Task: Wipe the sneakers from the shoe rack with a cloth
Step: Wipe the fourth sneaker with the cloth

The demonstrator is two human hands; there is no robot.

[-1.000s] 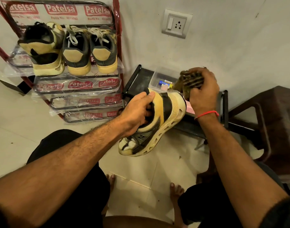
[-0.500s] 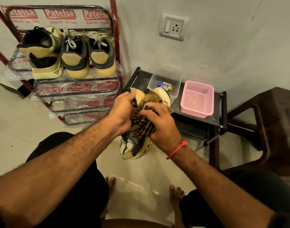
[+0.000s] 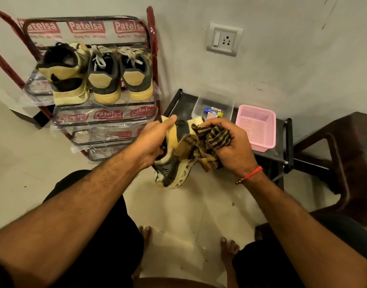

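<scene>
Left hand (image 3: 155, 140) grips a yellow-and-black sneaker (image 3: 174, 173) by its collar, thumb along the heel tab, toe pointing down toward the tiled floor (image 3: 22, 163). Right hand (image 3: 230, 146) has its fingers curled round a bunched striped cloth (image 3: 201, 146), which is pressed against the sneaker's upper side. A red thread bracelet (image 3: 250, 174) sits at the right wrist.

Containers: clear plastic tub (image 3: 214, 104) on the low black stand (image 3: 179, 102) holds a few small items, one blue, one yellow-tipped; labels too small to read. Pink mesh basket (image 3: 257, 125) stands just beside the tub; no contents show.

Shoe rack (image 3: 151, 38), still in printed plastic wrap, carries three sneakers on its top shelf: one (image 3: 66, 77) matching the held shoe, plus a laced dark pair (image 3: 120, 75), heels outward.

Hidden: most of the held sneaker's middle lies under cloth and hands. Rack's left side and lower shelves are partly cut off. Dark chair (image 3: 344, 152) at right runs out of frame.
</scene>
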